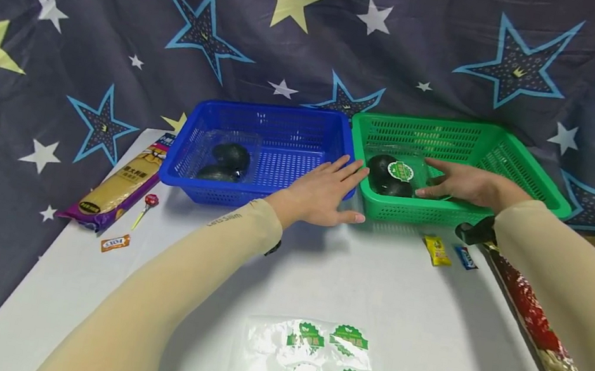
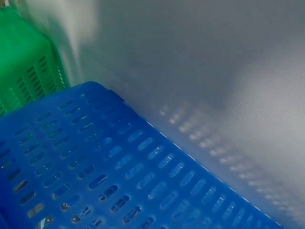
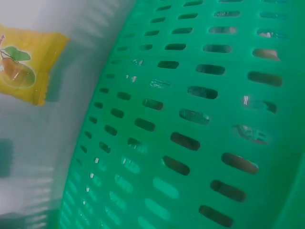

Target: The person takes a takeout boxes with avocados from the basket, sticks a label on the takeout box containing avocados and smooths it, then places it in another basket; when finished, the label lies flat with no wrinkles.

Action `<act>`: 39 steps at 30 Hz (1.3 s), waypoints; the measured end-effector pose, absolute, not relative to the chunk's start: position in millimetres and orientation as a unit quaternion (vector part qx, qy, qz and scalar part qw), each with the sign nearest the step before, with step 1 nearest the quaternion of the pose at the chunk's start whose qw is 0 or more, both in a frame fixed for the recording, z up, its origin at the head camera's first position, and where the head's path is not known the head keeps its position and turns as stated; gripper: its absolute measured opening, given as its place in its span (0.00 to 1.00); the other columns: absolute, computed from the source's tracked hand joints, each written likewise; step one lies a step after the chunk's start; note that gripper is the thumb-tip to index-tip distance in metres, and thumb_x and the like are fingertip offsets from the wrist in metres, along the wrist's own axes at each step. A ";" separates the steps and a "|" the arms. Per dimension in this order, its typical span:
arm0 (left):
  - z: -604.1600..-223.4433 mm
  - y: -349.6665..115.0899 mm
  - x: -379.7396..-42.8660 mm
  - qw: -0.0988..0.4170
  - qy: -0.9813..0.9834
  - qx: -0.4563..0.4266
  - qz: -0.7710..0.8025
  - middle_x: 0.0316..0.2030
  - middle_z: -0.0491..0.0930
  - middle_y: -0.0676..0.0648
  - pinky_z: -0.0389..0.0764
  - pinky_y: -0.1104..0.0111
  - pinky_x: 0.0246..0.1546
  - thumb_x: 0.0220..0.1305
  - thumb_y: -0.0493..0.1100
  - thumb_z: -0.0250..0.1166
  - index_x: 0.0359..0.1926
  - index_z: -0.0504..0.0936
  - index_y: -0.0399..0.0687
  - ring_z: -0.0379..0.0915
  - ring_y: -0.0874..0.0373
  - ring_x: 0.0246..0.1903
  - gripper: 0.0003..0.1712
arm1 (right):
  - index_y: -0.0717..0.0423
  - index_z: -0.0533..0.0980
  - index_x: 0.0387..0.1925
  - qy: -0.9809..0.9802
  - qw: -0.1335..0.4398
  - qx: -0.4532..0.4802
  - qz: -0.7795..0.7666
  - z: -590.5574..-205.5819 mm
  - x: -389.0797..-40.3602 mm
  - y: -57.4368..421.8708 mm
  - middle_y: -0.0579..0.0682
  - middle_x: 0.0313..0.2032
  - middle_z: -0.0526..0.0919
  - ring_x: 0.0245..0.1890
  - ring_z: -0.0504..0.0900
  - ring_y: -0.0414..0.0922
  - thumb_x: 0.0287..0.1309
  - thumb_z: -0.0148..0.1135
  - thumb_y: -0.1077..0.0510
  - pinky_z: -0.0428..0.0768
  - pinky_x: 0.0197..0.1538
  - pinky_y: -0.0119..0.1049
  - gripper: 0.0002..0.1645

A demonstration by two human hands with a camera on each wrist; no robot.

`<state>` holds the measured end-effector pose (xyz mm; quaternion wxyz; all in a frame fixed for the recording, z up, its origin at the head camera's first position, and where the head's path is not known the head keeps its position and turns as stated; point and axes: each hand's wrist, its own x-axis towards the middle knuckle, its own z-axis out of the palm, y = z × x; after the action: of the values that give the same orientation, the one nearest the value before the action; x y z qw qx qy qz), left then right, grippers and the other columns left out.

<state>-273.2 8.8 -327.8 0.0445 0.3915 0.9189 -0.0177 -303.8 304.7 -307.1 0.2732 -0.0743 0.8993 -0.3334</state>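
In the head view my right hand (image 1: 465,183) reaches into the green basket (image 1: 535,176) and grips the right end of a clear plastic box (image 1: 419,172). Two dark avocados (image 1: 383,167) lie in that box, under a round green-and-white sticker (image 1: 400,171). My left hand (image 1: 325,191) spreads its straight fingers over the right rim of the blue basket (image 1: 273,191), fingertips close to the green rim. At the left inside the blue basket sits another clear box (image 1: 253,143) with dark avocados (image 1: 231,156). Neither hand shows in the wrist views, where basket walls fill much of the picture.
A sticker sheet (image 1: 307,366) lies at the front. At left are a pasta bag (image 1: 118,184), a lollipop (image 1: 151,201) and an orange-wrapped candy (image 1: 116,243). Yellow (image 1: 437,251) and blue (image 1: 465,257) candies and a red-gold packet (image 1: 534,317) lie right. A starry curtain (image 1: 317,54) hangs behind.
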 end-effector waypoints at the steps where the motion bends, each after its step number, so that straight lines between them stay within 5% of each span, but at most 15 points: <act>1: -327.7 8.8 -272.8 0.044 0.919 0.391 -0.018 0.75 0.30 0.51 0.40 0.54 0.71 0.63 0.76 0.38 0.76 0.33 0.54 0.22 0.52 0.73 0.52 | 0.54 0.28 0.74 0.901 0.273 -0.074 -0.329 -307.1 -303.8 304.3 0.76 0.69 0.44 0.68 0.43 0.71 0.61 0.62 0.46 0.49 0.64 0.67 0.61; 5: -326.8 8.1 -271.2 0.045 0.920 0.388 -0.018 0.75 0.30 0.51 0.40 0.54 0.71 0.63 0.76 0.37 0.75 0.32 0.55 0.21 0.52 0.73 0.52 | 0.53 0.25 0.73 0.904 0.276 -0.071 -0.318 -307.6 -302.6 301.8 0.75 0.69 0.43 0.68 0.44 0.71 0.60 0.62 0.43 0.48 0.64 0.68 0.63; 12: -326.4 5.8 -272.1 0.045 0.922 0.385 -0.013 0.75 0.30 0.51 0.40 0.54 0.71 0.63 0.76 0.37 0.76 0.33 0.54 0.21 0.53 0.73 0.52 | 0.53 0.23 0.72 0.909 0.284 -0.063 -0.297 -302.5 -300.3 295.6 0.67 0.72 0.28 0.69 0.29 0.68 0.60 0.58 0.37 0.43 0.63 0.70 0.64; 16: -326.1 2.3 -273.2 0.046 0.923 0.382 -0.009 0.75 0.29 0.52 0.40 0.54 0.71 0.63 0.76 0.37 0.75 0.32 0.55 0.21 0.53 0.73 0.52 | 0.54 0.25 0.73 0.923 0.265 -0.064 -0.273 -295.2 -296.2 283.0 0.66 0.72 0.31 0.70 0.33 0.68 0.62 0.54 0.35 0.46 0.63 0.70 0.62; 25: -324.8 -6.9 -272.7 0.067 0.932 0.357 0.004 0.75 0.26 0.50 0.38 0.55 0.71 0.62 0.77 0.37 0.74 0.27 0.50 0.21 0.54 0.73 0.55 | 0.59 0.43 0.74 0.951 0.123 -0.168 -0.228 -298.0 -278.1 221.5 0.66 0.71 0.51 0.70 0.51 0.63 0.66 0.51 0.39 0.55 0.65 0.63 0.48; 39: -310.4 -103.8 -267.4 0.048 0.972 0.229 0.020 0.74 0.28 0.42 0.37 0.50 0.70 0.59 0.80 0.35 0.75 0.31 0.46 0.22 0.47 0.73 0.58 | 0.61 0.42 0.74 0.960 0.100 -0.190 -0.179 -307.3 -266.3 167.2 0.62 0.74 0.39 0.72 0.42 0.60 0.67 0.46 0.36 0.49 0.69 0.59 0.49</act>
<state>-267.4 -103.8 -310.4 0.0484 0.2293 0.9719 0.0202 -266.3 167.2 -307.3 0.0997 -0.1905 0.9602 -0.1786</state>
